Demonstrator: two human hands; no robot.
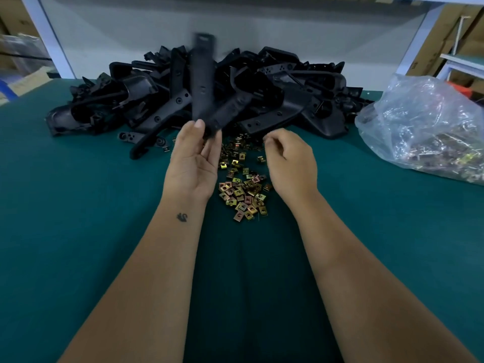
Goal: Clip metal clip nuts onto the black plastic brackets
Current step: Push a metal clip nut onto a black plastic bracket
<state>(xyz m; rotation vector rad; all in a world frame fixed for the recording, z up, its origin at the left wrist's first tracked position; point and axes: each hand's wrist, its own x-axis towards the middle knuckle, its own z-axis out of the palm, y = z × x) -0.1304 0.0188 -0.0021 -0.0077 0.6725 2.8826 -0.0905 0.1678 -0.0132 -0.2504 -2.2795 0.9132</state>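
My left hand [195, 163] is palm up at the table's middle. Its thumb and fingertips pinch the lower end of a long black plastic bracket [202, 82], which stands nearly upright and is blurred by motion. My right hand [290, 163] hovers to the right with loosely curled fingers, and I see nothing in them. Between and below the hands lies a scatter of several brass-coloured metal clip nuts [242, 189] on the green mat. Behind them is a big pile of black plastic brackets [275, 95].
The green table mat [78, 205] fills the near side. One black bracket [142, 145] lies apart in front of the pile on the left. A clear plastic bag [429, 127] holding more clip nuts sits at the right edge. A grey wall panel stands behind the pile.
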